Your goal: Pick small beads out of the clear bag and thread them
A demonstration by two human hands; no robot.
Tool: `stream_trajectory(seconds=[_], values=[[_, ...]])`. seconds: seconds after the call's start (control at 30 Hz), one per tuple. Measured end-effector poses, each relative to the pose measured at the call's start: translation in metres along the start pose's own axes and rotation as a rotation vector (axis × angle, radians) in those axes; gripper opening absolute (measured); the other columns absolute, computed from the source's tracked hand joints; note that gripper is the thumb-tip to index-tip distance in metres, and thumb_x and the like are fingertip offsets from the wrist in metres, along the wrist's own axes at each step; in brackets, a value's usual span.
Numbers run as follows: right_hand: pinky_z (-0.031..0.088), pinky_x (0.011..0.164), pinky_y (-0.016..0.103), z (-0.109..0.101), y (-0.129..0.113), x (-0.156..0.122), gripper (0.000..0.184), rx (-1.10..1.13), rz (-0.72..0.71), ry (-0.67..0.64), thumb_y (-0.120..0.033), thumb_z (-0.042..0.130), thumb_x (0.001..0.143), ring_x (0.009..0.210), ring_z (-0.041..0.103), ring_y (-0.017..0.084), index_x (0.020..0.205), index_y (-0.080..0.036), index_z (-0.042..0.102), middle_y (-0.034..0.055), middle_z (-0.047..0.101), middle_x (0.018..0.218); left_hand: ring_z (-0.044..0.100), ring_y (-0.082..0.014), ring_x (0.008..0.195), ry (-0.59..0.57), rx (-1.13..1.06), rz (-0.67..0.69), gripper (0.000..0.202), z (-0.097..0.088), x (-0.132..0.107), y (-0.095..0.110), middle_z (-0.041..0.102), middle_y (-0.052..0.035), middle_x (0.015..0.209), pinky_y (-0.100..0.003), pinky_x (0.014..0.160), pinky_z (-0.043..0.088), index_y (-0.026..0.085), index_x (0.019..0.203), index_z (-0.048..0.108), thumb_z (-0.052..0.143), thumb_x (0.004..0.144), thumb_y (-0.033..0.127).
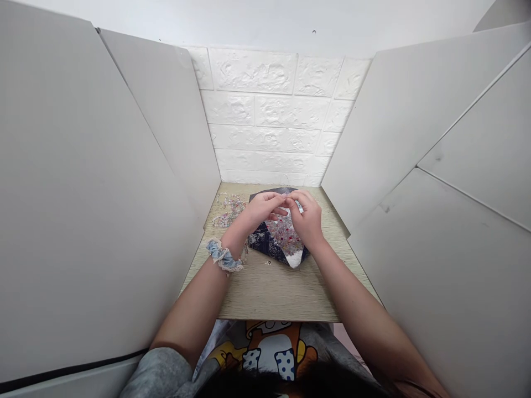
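Observation:
My left hand (263, 207) and my right hand (307, 218) meet fingertip to fingertip above a dark blue patterned holder (265, 243). Both are closed in a pinch; whatever sits between the fingertips is too small to make out. Loose small beads (284, 235), mostly pink, red and clear, lie on a white lining in the holder, partly hidden under my hands. To the left of my left hand, strands of similar beads (226, 213) are spread on the table. A faint thin loop shows just beyond my fingertips against the wall.
The narrow wood-grain table (274, 293) ends at a white brick-pattern wall (274, 110). White panels (166, 138) rise close on the left and right. A blue scrunchie (224, 256) is around my left wrist. Tiny bits (268, 263) lie in front of the holder.

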State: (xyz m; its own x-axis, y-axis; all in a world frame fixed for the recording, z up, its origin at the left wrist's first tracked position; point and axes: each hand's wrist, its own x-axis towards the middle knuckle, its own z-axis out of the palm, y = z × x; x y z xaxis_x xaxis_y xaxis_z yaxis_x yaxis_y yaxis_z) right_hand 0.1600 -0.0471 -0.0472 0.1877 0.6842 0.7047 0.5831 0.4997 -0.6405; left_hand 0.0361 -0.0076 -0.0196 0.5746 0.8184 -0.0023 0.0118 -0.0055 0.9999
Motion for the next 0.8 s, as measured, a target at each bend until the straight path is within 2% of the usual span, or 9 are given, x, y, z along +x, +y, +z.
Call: stream_trajectory(seconds=[0.1, 0.23, 0.4, 0.47, 0.53, 0.6, 0.67, 0.73, 0.8], values=[[0.039, 0.082, 0.030, 0.001, 0.000, -0.001, 0.018, 0.017, -0.043, -0.001, -0.029, 0.041, 0.082, 0.089, 0.050, 0.016, 0.077, -0.022, 0.057, 0.0038, 0.055, 0.089, 0.057, -0.0093, 0.074, -0.070, -0.060, 0.032, 0.032, 0.000, 0.000, 0.000, 0.059, -0.0044, 0.083, -0.021, 0.066, 0.042, 0.013, 0.079, 0.058, 0.052, 0.072, 0.043], [0.038, 0.083, 0.030, 0.001, 0.000, -0.002, 0.017, 0.030, -0.054, 0.010, -0.028, 0.041, 0.082, 0.090, 0.050, 0.016, 0.077, -0.022, 0.056, 0.0035, 0.055, 0.089, 0.054, -0.0084, 0.072, -0.126, -0.100, 0.066, 0.028, -0.002, 0.001, -0.002, 0.057, -0.0031, 0.077, -0.023, 0.072, 0.041, 0.012, 0.077, 0.057, 0.054, 0.071, 0.039], [0.038, 0.079, 0.030, 0.001, 0.002, 0.000, 0.017, 0.031, 0.002, 0.065, -0.028, 0.038, 0.083, 0.086, 0.050, 0.016, 0.075, -0.021, 0.052, 0.0035, 0.056, 0.084, 0.052, -0.0068, 0.068, -0.085, -0.054, 0.048, 0.024, -0.003, 0.002, -0.001, 0.056, -0.0018, 0.073, -0.022, 0.071, 0.041, 0.011, 0.072, 0.056, 0.059, 0.067, 0.035], [0.038, 0.076, 0.029, 0.002, 0.007, 0.000, 0.019, 0.001, 0.034, 0.040, -0.028, 0.037, 0.083, 0.082, 0.050, 0.015, 0.075, -0.020, 0.052, 0.0034, 0.055, 0.082, 0.051, -0.0056, 0.063, -0.066, -0.065, 0.057, 0.024, -0.004, 0.002, 0.000, 0.055, -0.0013, 0.073, -0.021, 0.066, 0.041, 0.012, 0.072, 0.055, 0.058, 0.068, 0.036], [0.038, 0.074, 0.028, 0.004, 0.014, 0.000, 0.018, -0.084, 0.067, -0.083, -0.027, 0.037, 0.083, 0.080, 0.049, 0.015, 0.076, -0.019, 0.053, 0.0033, 0.055, 0.081, 0.045, -0.0036, 0.054, -0.041, -0.071, 0.085, 0.023, -0.005, 0.001, 0.001, 0.051, 0.0011, 0.065, -0.018, 0.054, 0.038, 0.013, 0.071, 0.054, 0.056, 0.070, 0.036], [0.038, 0.076, 0.029, 0.008, 0.022, -0.003, 0.015, -0.217, 0.081, -0.290, -0.022, 0.040, 0.080, 0.081, 0.049, 0.015, 0.077, -0.018, 0.055, 0.0044, 0.054, 0.083, 0.034, -0.0023, 0.043, -0.014, -0.068, 0.106, 0.022, -0.007, 0.001, 0.003, 0.040, 0.0049, 0.054, -0.016, 0.043, 0.029, 0.014, 0.071, 0.052, 0.054, 0.072, 0.036], [0.035, 0.084, 0.033, 0.013, 0.030, -0.006, 0.015, -0.357, 0.070, -0.480, -0.018, 0.041, 0.079, 0.085, 0.049, 0.016, 0.077, -0.017, 0.056, 0.0064, 0.054, 0.088, 0.023, -0.0021, 0.038, 0.019, -0.048, 0.099, 0.022, -0.007, 0.000, 0.005, 0.028, 0.0072, 0.048, -0.017, 0.038, 0.019, 0.015, 0.072, 0.051, 0.052, 0.073, 0.037], [0.028, 0.093, 0.039, 0.017, 0.034, -0.010, 0.018, -0.461, 0.040, -0.586, -0.016, 0.040, 0.079, 0.085, 0.049, 0.016, 0.077, -0.016, 0.058, 0.0073, 0.054, 0.092, 0.018, -0.0022, 0.037, 0.055, -0.017, 0.083, 0.022, -0.007, -0.001, 0.007, 0.022, 0.0078, 0.048, -0.017, 0.036, 0.015, 0.016, 0.073, 0.049, 0.051, 0.074, 0.038], [0.020, 0.097, 0.045, 0.020, 0.035, -0.012, 0.019, -0.517, 0.016, -0.632, -0.016, 0.039, 0.080, 0.085, 0.049, 0.016, 0.077, -0.017, 0.058, 0.0074, 0.054, 0.093, 0.017, -0.0024, 0.037, 0.085, 0.019, 0.079, 0.022, -0.006, -0.002, 0.010, 0.021, 0.0078, 0.048, -0.017, 0.036, 0.013, 0.017, 0.073, 0.048, 0.050, 0.075, 0.038]])
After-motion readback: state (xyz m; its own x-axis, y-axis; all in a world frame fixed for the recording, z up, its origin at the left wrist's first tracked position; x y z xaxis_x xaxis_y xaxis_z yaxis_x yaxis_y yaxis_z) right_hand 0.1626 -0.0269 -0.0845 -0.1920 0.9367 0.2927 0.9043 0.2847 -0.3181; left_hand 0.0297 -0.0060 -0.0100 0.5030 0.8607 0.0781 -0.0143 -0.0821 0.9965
